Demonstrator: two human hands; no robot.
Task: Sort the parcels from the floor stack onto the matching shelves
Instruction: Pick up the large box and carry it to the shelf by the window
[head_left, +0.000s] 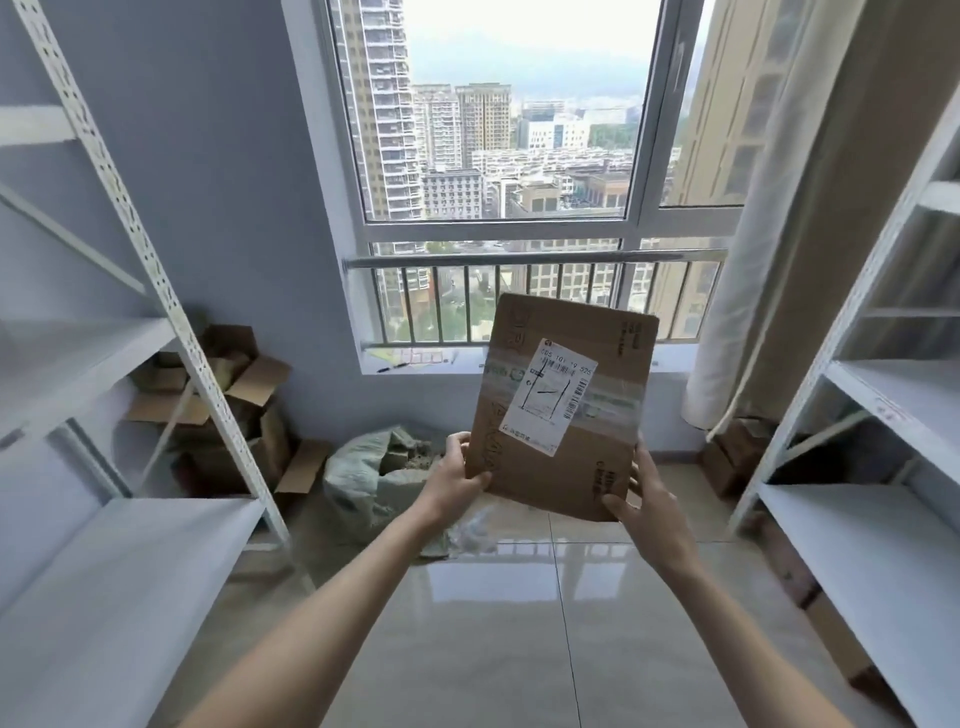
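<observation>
The cardboard parcel (563, 405) is held in the air between 2 hands, label (548, 397) facing the camera. The left hand (457, 480) grips its lower left edge, thumb on the front. The right hand (652, 506) grips its lower right corner. Below the hands: a grey sack (374, 480) on the floor. White shelves (878, 545) stand outboard of each hand.

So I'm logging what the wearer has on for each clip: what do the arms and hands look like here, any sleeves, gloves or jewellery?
Both forearms are bare up to the bottom edge of the picture, with no sleeve in view. The left hand and right hand wear no gloves, and no watch, ring or bracelet shows.
</observation>
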